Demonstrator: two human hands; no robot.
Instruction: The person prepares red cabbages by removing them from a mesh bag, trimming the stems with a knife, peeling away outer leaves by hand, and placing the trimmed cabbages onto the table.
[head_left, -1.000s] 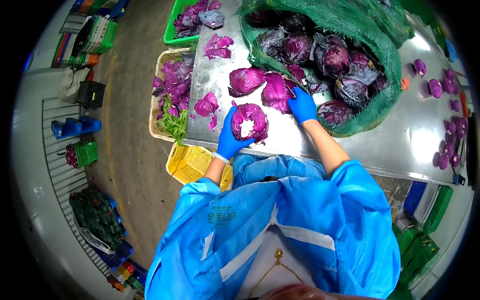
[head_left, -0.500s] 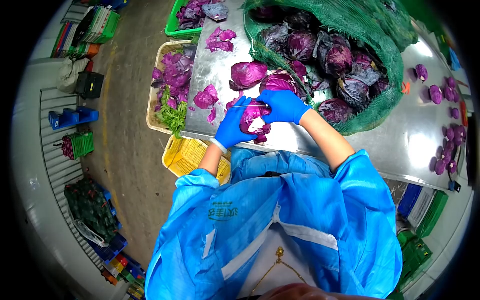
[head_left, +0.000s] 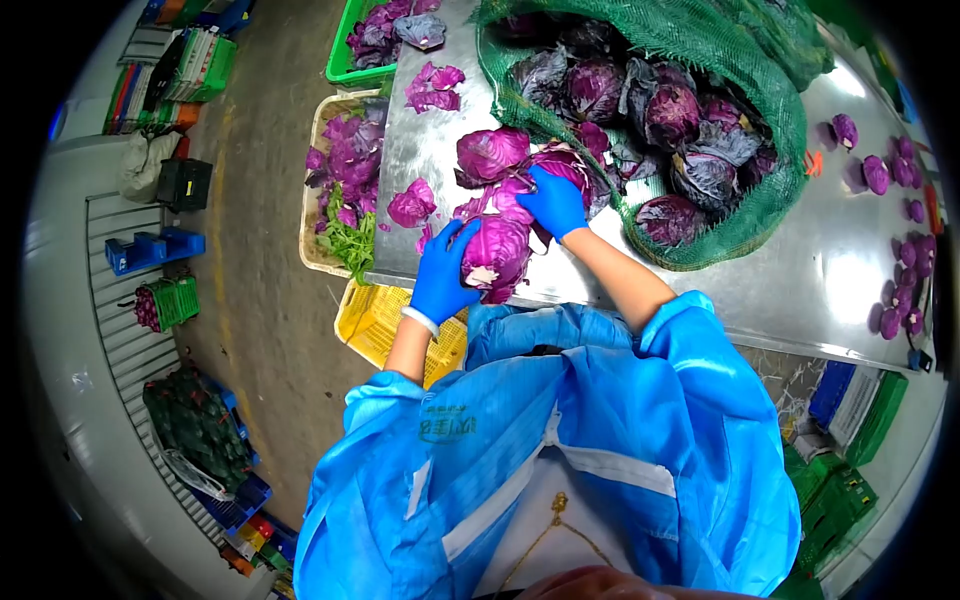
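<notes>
My left hand (head_left: 443, 274), in a blue glove, holds the side of a purple cabbage (head_left: 497, 254) near the front edge of the metal table (head_left: 590, 278). The cabbage has a pale cut patch low on its left. My right hand (head_left: 553, 202), gloved in blue too, is closed at a loose outer leaf (head_left: 508, 199) just above that cabbage; a knife cannot be made out there. Behind it lies another cabbage (head_left: 562, 165), partly hidden, and left of that one more (head_left: 492, 154). A green mesh bag (head_left: 789, 165) full of dark cabbages lies open beyond my right hand.
Loose leaves (head_left: 412, 204) lie on the table's left part. Beside it stand a cream basket (head_left: 309, 228) of leaves, a green crate (head_left: 338, 60) and a yellow basket (head_left: 375, 325). Several small purple vegetables (head_left: 875, 175) are at the far right.
The held cabbage has turned, its pale cut patch now lower left. My right hand crossed over it with a thin blade, then moved back up and right, and a leaf has come away from the cabbage.
</notes>
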